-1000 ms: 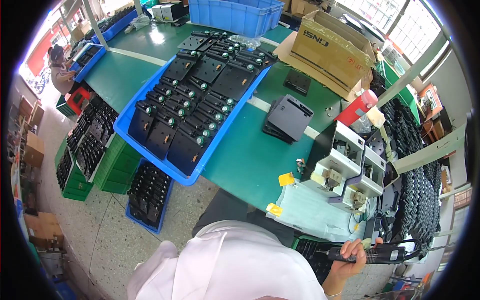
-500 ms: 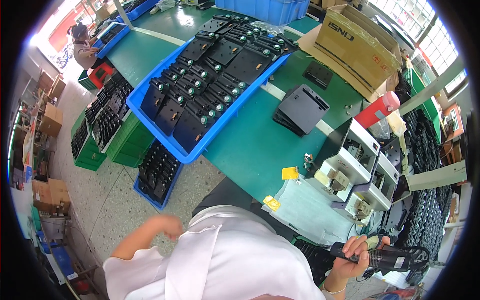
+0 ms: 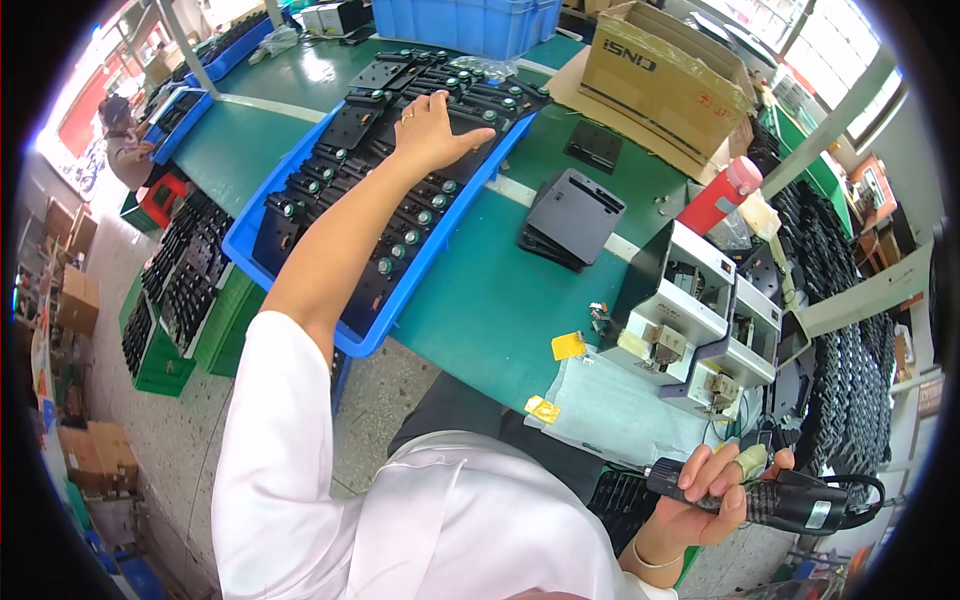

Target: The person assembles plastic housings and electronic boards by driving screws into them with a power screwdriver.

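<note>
My left hand (image 3: 437, 135) is stretched out over a blue tray (image 3: 408, 292) filled with black plates and cylindrical parts (image 3: 395, 215) that have round pale ends. Its fingers point away from me with the thumb apart, and it appears to grip nothing. Whether the fingertips touch the parts below cannot be told. At the lower right, my right hand (image 3: 712, 492) is wrapped round a black electric screwdriver (image 3: 800, 506), whose tip points left. A pale cover sits on one of that hand's fingers. The screwdriver's cable loops at its rear end.
Stacked black panels (image 3: 578, 215) lie right of the tray. Two white-and-grey machines (image 3: 668, 318) stand beside a pale sheet (image 3: 625, 405), with a red bottle (image 3: 718, 195) behind. A cardboard box (image 3: 660, 85) and a blue bin (image 3: 465, 28) stand farther back. Another person (image 3: 125, 150) sits far left.
My left arm has swung up from beside my body and now reaches across the blue tray. My right hand keeps hold of the screwdriver. The view has shifted slightly.
</note>
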The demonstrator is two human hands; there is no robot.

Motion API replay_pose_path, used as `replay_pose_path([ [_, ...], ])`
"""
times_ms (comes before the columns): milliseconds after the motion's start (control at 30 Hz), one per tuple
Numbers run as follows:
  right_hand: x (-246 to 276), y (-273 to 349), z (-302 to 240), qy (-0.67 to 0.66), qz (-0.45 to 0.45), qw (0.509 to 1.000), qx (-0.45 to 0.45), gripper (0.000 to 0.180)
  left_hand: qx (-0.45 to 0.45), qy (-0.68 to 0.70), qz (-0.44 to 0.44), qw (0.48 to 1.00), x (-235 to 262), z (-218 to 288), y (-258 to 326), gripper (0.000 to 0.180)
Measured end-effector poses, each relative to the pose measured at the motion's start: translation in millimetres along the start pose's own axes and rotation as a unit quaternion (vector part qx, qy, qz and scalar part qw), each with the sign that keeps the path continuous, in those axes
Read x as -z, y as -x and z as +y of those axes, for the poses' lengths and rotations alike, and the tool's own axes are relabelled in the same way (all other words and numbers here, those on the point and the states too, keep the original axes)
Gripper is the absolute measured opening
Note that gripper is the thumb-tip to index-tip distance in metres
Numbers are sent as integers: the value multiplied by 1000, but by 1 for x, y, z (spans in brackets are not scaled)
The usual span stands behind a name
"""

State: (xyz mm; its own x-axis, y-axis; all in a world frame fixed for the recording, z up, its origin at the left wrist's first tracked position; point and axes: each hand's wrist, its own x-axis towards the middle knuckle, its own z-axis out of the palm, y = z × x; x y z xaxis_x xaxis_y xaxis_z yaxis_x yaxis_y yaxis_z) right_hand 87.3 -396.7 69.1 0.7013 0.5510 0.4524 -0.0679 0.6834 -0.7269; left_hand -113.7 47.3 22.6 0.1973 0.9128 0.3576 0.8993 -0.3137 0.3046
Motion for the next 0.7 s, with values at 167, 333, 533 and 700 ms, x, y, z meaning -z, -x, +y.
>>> replay_pose_path([
  [167, 19, 16, 3, 3, 19, 1000, -8, 61, 84, 8, -57, 995, -15, 19, -17, 107],
  [333, 12, 19, -5, -16, 62, 998, -4, 61, 122, -30, -16, 992, -13, 12, -8, 97],
  [533, 26, 7, -1, 25, 75, 997, -15, 54, 124, -73, -28, 989, -27, 12, -26, 107],
  [700, 36, -6, 7, 24, 71, 997, 36, 54, 62, -67, 12, 996, -51, -16, -56, 109],
])
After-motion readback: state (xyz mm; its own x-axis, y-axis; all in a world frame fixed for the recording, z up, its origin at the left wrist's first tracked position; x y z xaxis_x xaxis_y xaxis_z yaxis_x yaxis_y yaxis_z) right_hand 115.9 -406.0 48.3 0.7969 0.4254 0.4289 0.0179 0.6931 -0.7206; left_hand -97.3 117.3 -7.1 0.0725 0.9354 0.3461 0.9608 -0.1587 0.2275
